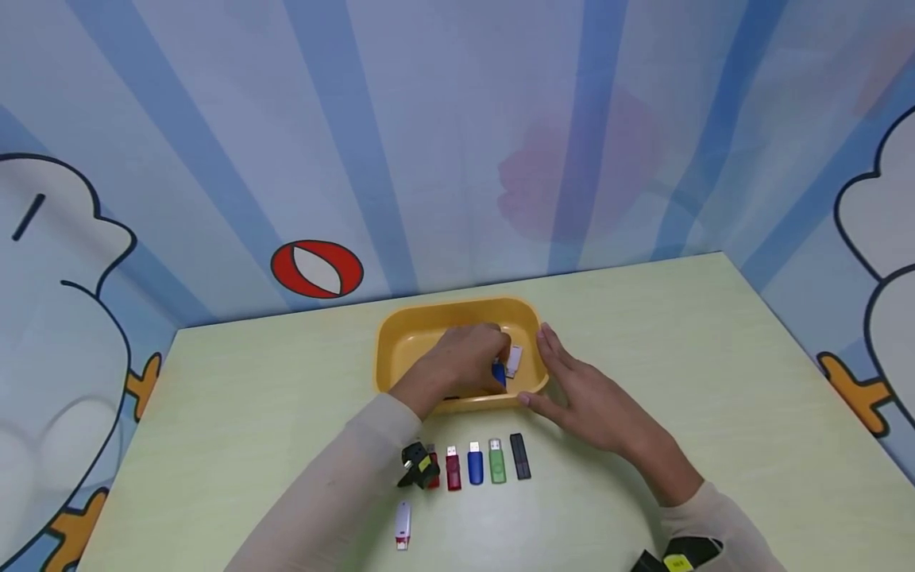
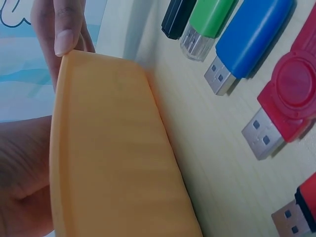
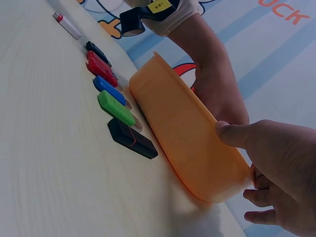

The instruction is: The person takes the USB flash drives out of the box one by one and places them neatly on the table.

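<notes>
My left hand point(image 1: 465, 361) reaches down into the yellow plastic bin point(image 1: 400, 322). A blue USB stick point(image 1: 499, 374) shows between its thumb and index finger, and these fingers pinch it; the rest of the stick is hidden. Beside it in the bin lies a white USB stick point(image 1: 514, 361). At the bin's near right corner, my right hand point(image 1: 596, 401) grips the rim. Its thumb point(image 3: 234, 134) is on the near side and its fingers go round the right end.
In front of the bin, a row holds a red stick point(image 1: 453, 469), a blue one point(image 1: 475, 464), a green one point(image 1: 496, 461) and a black one point(image 1: 520, 457). A red-and-black stick point(image 2: 310, 200) ends the row. Nearer lies a white-and-red stick point(image 1: 403, 524). A printed backdrop point(image 1: 457, 159) stands behind the table.
</notes>
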`<state>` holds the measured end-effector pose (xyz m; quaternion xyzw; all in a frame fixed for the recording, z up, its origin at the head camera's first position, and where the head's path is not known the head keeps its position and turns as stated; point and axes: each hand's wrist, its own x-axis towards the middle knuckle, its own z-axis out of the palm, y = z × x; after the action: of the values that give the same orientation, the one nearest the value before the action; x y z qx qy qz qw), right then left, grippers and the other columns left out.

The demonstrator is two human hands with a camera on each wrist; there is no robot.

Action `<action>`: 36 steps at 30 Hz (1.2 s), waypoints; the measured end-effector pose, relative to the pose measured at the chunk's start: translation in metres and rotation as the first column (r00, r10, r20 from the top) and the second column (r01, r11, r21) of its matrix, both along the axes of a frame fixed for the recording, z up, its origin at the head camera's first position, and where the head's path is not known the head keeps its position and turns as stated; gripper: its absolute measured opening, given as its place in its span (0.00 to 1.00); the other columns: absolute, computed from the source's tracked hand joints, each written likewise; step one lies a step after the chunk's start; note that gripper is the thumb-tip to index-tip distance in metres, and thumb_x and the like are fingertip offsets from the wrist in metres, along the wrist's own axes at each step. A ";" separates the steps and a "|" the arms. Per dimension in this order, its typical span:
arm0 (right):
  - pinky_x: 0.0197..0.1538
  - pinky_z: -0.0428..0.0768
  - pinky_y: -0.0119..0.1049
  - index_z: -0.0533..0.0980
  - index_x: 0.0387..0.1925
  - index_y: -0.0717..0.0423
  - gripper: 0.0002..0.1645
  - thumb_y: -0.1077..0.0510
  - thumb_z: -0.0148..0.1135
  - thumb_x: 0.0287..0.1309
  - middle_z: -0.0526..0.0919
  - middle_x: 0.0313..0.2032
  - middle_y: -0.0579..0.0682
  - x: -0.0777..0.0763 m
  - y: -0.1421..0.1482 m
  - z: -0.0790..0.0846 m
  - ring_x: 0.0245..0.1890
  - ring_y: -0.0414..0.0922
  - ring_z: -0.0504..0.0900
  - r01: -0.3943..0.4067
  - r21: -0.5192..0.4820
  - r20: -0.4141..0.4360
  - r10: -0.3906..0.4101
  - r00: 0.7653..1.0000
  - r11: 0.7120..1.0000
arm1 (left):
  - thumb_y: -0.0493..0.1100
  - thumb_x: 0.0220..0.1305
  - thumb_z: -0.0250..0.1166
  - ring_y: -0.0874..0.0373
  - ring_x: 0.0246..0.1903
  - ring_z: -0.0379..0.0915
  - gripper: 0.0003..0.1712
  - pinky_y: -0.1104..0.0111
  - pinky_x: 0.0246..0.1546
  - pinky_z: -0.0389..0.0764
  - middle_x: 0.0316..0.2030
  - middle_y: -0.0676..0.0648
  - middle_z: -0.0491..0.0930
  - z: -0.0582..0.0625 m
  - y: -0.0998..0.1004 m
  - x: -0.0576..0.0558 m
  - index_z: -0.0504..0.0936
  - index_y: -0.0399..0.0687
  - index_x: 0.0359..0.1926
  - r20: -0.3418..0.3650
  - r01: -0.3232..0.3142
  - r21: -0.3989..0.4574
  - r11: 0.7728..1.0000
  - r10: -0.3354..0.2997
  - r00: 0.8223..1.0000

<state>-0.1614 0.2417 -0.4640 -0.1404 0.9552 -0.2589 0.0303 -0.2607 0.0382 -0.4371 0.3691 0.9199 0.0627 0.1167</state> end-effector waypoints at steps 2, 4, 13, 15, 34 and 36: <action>0.72 0.73 0.60 0.40 0.86 0.53 0.61 0.30 0.59 0.72 0.41 0.86 0.53 -0.001 0.000 0.000 0.79 0.61 0.65 -0.001 -0.003 0.002 0.001 1.000 1.000 | 0.55 0.59 0.81 0.60 0.35 0.75 0.23 0.70 0.38 0.78 0.38 0.54 0.80 0.001 -0.001 0.000 0.86 0.50 0.48 -0.002 -0.001 -0.006 1.000 0.001 1.000; 0.72 0.73 0.60 0.39 0.86 0.53 0.61 0.30 0.59 0.72 0.40 0.86 0.52 -0.002 0.000 0.000 0.79 0.61 0.64 0.000 -0.003 0.007 0.001 1.000 1.000 | 0.55 0.59 0.82 0.60 0.35 0.75 0.23 0.70 0.37 0.78 0.39 0.54 0.81 0.001 -0.001 -0.001 0.86 0.49 0.49 -0.005 -0.007 -0.009 1.000 0.007 1.000; 0.73 0.72 0.60 0.40 0.86 0.53 0.61 0.31 0.60 0.72 0.41 0.86 0.53 -0.003 0.001 -0.002 0.79 0.61 0.64 0.010 0.010 0.010 -0.010 1.000 1.000 | 0.54 0.59 0.82 0.59 0.36 0.75 0.27 0.71 0.36 0.77 0.42 0.53 0.81 0.009 -0.004 0.001 0.86 0.48 0.55 0.001 -0.042 0.005 0.999 0.042 0.999; 0.72 0.72 0.61 0.40 0.86 0.52 0.61 0.31 0.60 0.72 0.40 0.86 0.52 -0.003 0.001 -0.002 0.80 0.61 0.63 0.015 0.017 0.012 -0.016 1.000 1.000 | 0.54 0.59 0.81 0.59 0.37 0.76 0.28 0.71 0.37 0.79 0.43 0.52 0.81 0.012 -0.004 0.001 0.85 0.47 0.57 -0.002 -0.047 0.005 0.999 0.047 0.999; 0.72 0.73 0.62 0.39 0.86 0.52 0.61 0.30 0.59 0.72 0.40 0.86 0.53 -0.003 0.005 0.001 0.80 0.62 0.63 0.008 0.013 0.016 -0.008 1.000 1.000 | 0.51 0.66 0.76 0.57 0.47 0.78 0.31 0.67 0.55 0.85 0.57 0.46 0.82 0.035 -0.016 0.014 0.82 0.42 0.65 0.056 -0.051 0.096 0.994 0.045 0.997; 0.72 0.73 0.62 0.39 0.86 0.52 0.61 0.31 0.60 0.72 0.40 0.86 0.53 -0.003 0.005 0.002 0.79 0.63 0.63 0.014 0.017 0.019 -0.015 1.000 1.000 | 0.51 0.66 0.76 0.57 0.48 0.77 0.30 0.66 0.56 0.85 0.57 0.46 0.81 0.036 -0.017 0.015 0.82 0.42 0.64 0.055 -0.058 0.103 0.993 0.053 0.997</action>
<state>-0.1643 0.2463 -0.4622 -0.1308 0.9579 -0.2526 0.0387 -0.2454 0.0214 -0.4015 0.3473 0.9219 0.1234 0.1193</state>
